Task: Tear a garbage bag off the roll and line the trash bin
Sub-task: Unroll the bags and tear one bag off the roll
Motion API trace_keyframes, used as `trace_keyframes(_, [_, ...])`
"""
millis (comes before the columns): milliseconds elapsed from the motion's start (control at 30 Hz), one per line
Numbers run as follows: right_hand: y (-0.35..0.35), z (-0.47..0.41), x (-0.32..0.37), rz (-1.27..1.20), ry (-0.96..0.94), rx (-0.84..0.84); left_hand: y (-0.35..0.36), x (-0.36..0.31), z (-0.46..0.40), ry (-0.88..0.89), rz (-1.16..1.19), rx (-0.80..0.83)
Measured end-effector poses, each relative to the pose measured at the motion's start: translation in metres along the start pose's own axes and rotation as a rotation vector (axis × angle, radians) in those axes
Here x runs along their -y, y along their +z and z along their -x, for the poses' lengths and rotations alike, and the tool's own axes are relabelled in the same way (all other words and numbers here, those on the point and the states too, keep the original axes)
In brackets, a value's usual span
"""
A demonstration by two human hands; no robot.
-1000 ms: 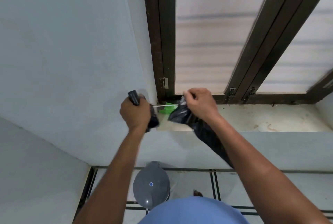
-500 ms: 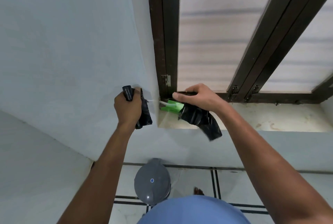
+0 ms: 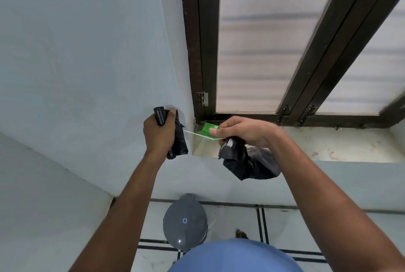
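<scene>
My left hand (image 3: 158, 132) is closed around a black roll of garbage bags (image 3: 178, 140), held upright by the wall corner. My right hand (image 3: 243, 129) grips a crumpled black garbage bag (image 3: 247, 162) that hangs below the palm, and its fingers also pinch a green paper label (image 3: 207, 130). A thin white strip runs from the label to the roll. The grey trash bin (image 3: 185, 221), lid closed with a small blue dot, stands on the floor below my hands.
A stone window sill (image 3: 328, 146) lies behind my right hand under a dark-framed frosted window (image 3: 263, 41). A pale wall (image 3: 87, 63) is at left. White floor tiles with black lines (image 3: 260, 223) surround the bin; a bare foot (image 3: 241, 233) shows beside it.
My right hand has bunched the hanging bag up under its palm and reached left to the green label. My left hand shifted slightly left with the roll.
</scene>
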State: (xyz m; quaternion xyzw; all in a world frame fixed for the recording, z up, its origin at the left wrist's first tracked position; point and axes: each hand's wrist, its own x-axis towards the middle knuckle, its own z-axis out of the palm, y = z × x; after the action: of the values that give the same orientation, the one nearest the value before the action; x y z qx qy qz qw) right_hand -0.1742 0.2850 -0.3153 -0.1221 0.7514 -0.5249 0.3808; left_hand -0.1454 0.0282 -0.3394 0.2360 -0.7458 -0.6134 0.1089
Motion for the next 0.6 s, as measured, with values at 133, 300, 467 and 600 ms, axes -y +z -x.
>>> trace_keyframes(133, [-0.001,-0.008,-0.003,-0.327,-0.065,-0.119,0.000,-0.007,0.009,0.011,-0.064,0.099])
trace_keyframes(300, [-0.010,-0.017,-0.003,-0.584,-0.157,-0.308,-0.009,-0.019,0.024,-0.001,-0.108,0.474])
trace_keyframes(467, [-0.013,-0.013,0.003,0.024,-0.045,-0.409,-0.012,-0.029,0.032,-0.088,-0.210,0.783])
trace_keyframes(600, [-0.006,-0.015,0.007,0.331,0.012,-0.469,-0.011,-0.029,0.031,-0.141,-0.098,0.872])
